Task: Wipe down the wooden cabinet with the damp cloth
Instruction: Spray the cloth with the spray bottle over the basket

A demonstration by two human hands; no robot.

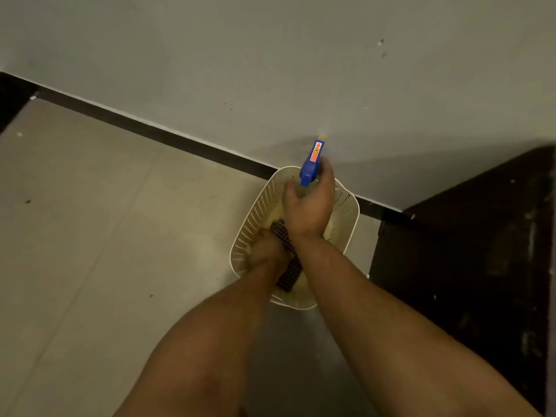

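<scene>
- The right hand is closed around the neck of a spray bottle, its blue trigger head sticking up and pointing toward the wall; the bottle is held over the far end of a cream perforated basket that stands on the tiled floor
- The left hand is down inside the basket, fingers curled onto a dark, grid-patterned cloth lying along the basket's bottom; it looks like a grip, though the right forearm covers part of it
- That dark piece is most likely the cloth for the task, though whether it is already damp cannot be told from here
- The wooden cabinet is the dark brown mass at the right edge, just beside the basket; its surface shows pale specks and streaks
- Handling judgement, cloth: soft and limp, light when dry and a little heavier once wet; it will sag and drip, so it is best bunched into a pad in the palm rather than pinched by one corner
- Handling judgement, bottle: rigid plastic, probably slick if wet; the narrow neck under the trigger is the sound place to hold, as it is held now
- Handling judgement, basket: thin and light, so pulling the cloth out may drag or tip it
- The cabinet is stiff and fixed, so it will take firm flat strokes; a dripping cloth could leave marks on the wood
</scene>
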